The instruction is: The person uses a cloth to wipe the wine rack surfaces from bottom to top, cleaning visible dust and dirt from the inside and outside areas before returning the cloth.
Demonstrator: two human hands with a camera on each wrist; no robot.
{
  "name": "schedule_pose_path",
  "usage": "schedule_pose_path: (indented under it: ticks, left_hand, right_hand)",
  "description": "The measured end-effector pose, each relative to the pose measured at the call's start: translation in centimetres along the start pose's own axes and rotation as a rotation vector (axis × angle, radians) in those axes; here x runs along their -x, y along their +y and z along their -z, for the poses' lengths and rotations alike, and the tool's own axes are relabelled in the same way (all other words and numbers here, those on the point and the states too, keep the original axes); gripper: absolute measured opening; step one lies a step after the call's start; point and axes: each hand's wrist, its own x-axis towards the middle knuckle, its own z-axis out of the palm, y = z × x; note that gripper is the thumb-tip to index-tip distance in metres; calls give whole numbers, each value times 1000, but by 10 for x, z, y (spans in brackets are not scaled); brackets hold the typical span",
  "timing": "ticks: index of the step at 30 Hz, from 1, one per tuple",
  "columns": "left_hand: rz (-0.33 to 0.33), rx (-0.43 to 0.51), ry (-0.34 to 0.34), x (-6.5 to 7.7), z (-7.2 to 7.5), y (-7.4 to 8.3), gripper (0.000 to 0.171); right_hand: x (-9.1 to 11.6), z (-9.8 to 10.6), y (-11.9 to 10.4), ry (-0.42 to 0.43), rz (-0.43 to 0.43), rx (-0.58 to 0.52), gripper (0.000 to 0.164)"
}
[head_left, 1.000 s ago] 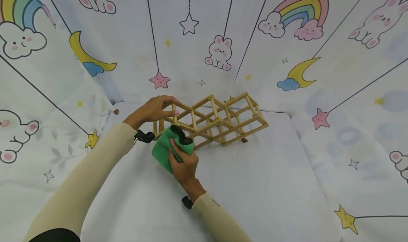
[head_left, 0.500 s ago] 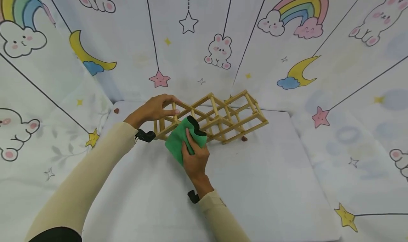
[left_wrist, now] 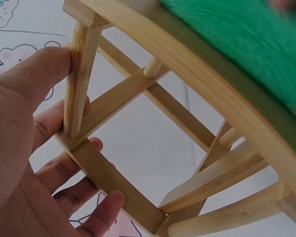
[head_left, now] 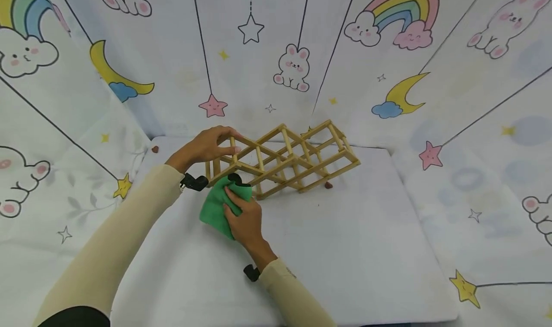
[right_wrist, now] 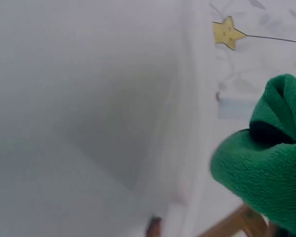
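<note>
A collapsible wooden lattice rack [head_left: 294,160] of slats and dowels stands at a slant near the back of the white table. At its left end, my left hand [head_left: 202,147] grips an upright dowel; the left wrist view shows the thumb on one side of this dowel [left_wrist: 80,74] and fingers behind and below. My right hand [head_left: 247,221] holds a bunched green cloth [head_left: 215,209] at the rack's front left slat. Green cloth [left_wrist: 237,44] lies along that slat in the left wrist view. In the right wrist view, the cloth [right_wrist: 266,177] hides the fingers.
A small brown piece [head_left: 328,185] lies by the rack's right front, and another brown piece [head_left: 155,149] at the table's back left corner. White cloth walls [head_left: 254,78] with rabbit and star prints rise close behind the rack and at both sides. The tabletop [head_left: 345,260] spreads in front.
The right hand slid the green cloth right and up along the front slat, then back left and down. My left hand keeps its grip, and the rack stays in place.
</note>
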Motion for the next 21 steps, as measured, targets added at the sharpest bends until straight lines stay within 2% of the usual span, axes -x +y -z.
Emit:
schedule_pose_path:
  ticks: [3, 5, 7, 11, 12, 14, 16, 17, 19, 21]
  left_hand:
    - [21, 2, 1, -1, -3, -1, 45]
    - [30, 5, -10, -1, -5, -1, 46]
    - [20, 13, -14, -2, -7, 0, 46]
    - [-35, 35, 4, -4, -8, 3, 44]
    - [-44, 38, 10, -5, -9, 3, 44]
    - [-58, 45, 9, -5, -9, 3, 47]
    - [-54, 50, 4, -5, -9, 2, 54]
    - [-53, 54, -6, -3, -9, 2, 60]
    - [-49, 48, -22, -2, -9, 2, 72]
    - [-34, 36, -22, 0, -9, 1, 86]
  right_hand:
    - [-2, -8, 2, -13, -102, 135, 42]
    - [-1, -8, 4, 17, -151, 199, 44]
    - [0, -7, 4, 38, -143, 204, 46]
    - [-1, -11, 4, 7, -30, 158, 45]
    - [-2, -11, 4, -14, -33, 152, 45]
    - [-1, -8, 6, -58, -92, 167, 45]
    - [2, 1, 10, -82, -142, 175, 45]
    - [4, 8, 12, -79, -142, 164, 45]
    - [7, 23, 17, 0, -72, 109, 45]
    - [5, 38, 22, 152, 49, 41, 43]
